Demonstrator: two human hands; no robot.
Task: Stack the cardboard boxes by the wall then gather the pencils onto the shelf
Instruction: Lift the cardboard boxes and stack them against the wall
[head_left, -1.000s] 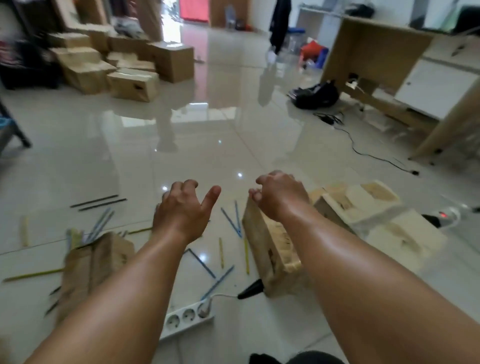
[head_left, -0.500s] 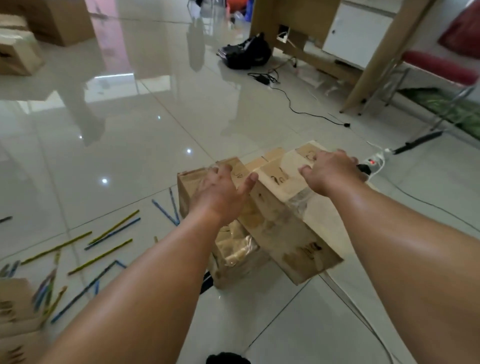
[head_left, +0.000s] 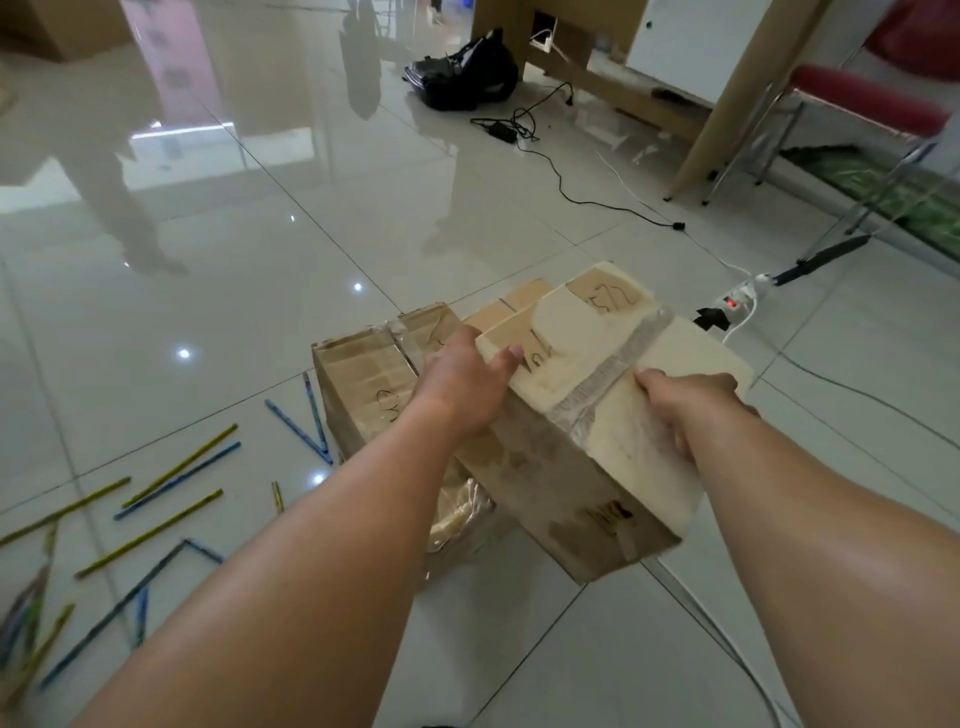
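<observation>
Sliding nearer, the right hand (head_left: 685, 400) now curls its fingers over the right edge of the taped box (head_left: 587, 467). The left hand (head_left: 462, 384) clamps the opposite edge, thumb on top and other fingers hidden. Gripping opposite sides likely balances the lift. It tilts against another box (head_left: 358, 379); pencils (head_left: 176, 483) litter the floor (head_left: 260, 260).

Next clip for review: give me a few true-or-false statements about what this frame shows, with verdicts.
1. The left hand and the right hand both grip the taped box. True.
2. The pencils sit gathered on a shelf. False: they lie scattered on the floor.
3. A black bag lies on the floor near the desk. True.
4. The power strip shows no light. False: a red light glows on it.
</observation>
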